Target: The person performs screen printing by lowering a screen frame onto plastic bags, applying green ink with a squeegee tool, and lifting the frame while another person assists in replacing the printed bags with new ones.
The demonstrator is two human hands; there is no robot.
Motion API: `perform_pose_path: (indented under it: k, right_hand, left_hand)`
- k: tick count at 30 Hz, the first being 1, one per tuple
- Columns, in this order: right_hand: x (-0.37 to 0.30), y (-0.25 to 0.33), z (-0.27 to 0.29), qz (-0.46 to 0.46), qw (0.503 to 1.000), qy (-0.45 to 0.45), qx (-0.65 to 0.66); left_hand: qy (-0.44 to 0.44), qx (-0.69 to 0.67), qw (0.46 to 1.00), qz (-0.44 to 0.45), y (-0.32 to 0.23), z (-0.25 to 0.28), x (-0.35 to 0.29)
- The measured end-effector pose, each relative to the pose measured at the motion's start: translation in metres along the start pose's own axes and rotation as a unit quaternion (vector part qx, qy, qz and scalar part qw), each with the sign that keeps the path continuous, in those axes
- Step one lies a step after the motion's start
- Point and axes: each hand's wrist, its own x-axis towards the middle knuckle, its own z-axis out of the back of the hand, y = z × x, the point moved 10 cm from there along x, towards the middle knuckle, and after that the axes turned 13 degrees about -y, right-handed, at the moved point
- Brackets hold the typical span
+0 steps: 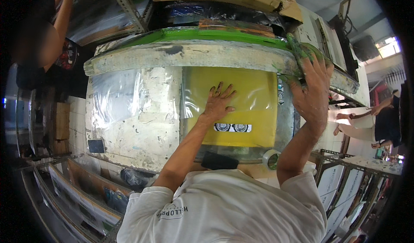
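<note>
My left hand (219, 104) lies flat, fingers spread, on a clear plastic sheet (254, 97) that covers the upper part of a yellow panel (263, 133). Dark stains mark its fingertips. Just below that hand, a white strip (233, 127) with two round black designs rests on the yellow panel. My right hand (314, 85) grips the right end of a raised, paint-stained frame (194, 54), its fingers over the top and its thumb below. Green smears show on the frame around those fingers. The frame's inner side is green.
A roll of tape (271, 159) and a flat black object (219, 161) lie at the table's near edge. Clear film (117, 92) covers part of the worktable (155, 135) at left. Shelving (82, 187) stands near left. One person (64, 57) is far left, another (386, 120) far right.
</note>
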Motion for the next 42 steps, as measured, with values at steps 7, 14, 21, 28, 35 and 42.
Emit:
perform_pose_path:
  k: [7, 14, 21, 28, 35, 42]
  right_hand:
    - [-0.004, -0.008, -0.004, -0.036, 0.999, 0.029, -0.003]
    - [-0.005, -0.002, -0.001, 0.011, 1.0, -0.014, -0.017]
    - [-0.006, -0.008, -0.007, -0.047, 0.998, 0.046, 0.003]
    - [-0.005, -0.001, -0.001, 0.013, 1.0, -0.011, 0.008]
    - [-0.001, 0.004, 0.003, 0.014, 1.0, -0.013, 0.018]
    - [-0.025, 0.003, -0.007, -0.026, 0.999, 0.039, -0.014]
  left_hand:
    - [0.026, -0.019, 0.997, -0.063, -0.043, -0.017, 0.002]
    - [0.002, -0.033, 0.998, -0.062, -0.055, -0.016, -0.013]
    - [-0.023, -0.05, 0.995, -0.082, -0.052, -0.005, -0.019]
    - [-0.034, -0.038, 0.999, 0.017, -0.021, 0.031, -0.014]
    - [-0.009, 0.061, 0.991, 0.12, -0.013, 0.025, -0.019]
    - [-0.226, -0.051, 0.96, 0.16, -0.006, 0.079, -0.032]
